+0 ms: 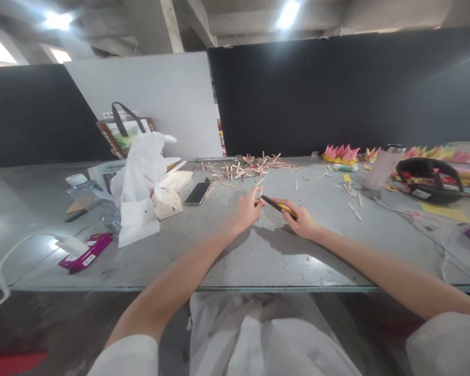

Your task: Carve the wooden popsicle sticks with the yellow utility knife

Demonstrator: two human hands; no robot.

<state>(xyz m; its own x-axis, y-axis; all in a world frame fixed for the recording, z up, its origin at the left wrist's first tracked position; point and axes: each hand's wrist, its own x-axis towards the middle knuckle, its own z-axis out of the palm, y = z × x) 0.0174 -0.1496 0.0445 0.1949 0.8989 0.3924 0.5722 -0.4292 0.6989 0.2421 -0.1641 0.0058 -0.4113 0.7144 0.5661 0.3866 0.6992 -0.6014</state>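
Note:
Over the middle of the grey table, my left hand [251,208] pinches a small wooden stick [261,191] that points upward from the fingers. My right hand [298,219] is wrapped round a black and yellow utility knife [276,204]. The knife's front end reaches the stick near my left fingertips; whether the blade touches the wood is too small to tell. Beyond my hands lies a loose pile of wooden sticks [238,169], some of them joined into crossed shapes. A few loose sticks [354,211] lie to the right.
Left of my hands are a phone [198,193], a white plastic bag [139,177], a clear bottle [92,196] and a purple power strip [86,254]. On the right stand a pink tumbler [382,169], black headphones [431,177] and pink paper flowers [341,154]. Dark panels [297,99] rise behind.

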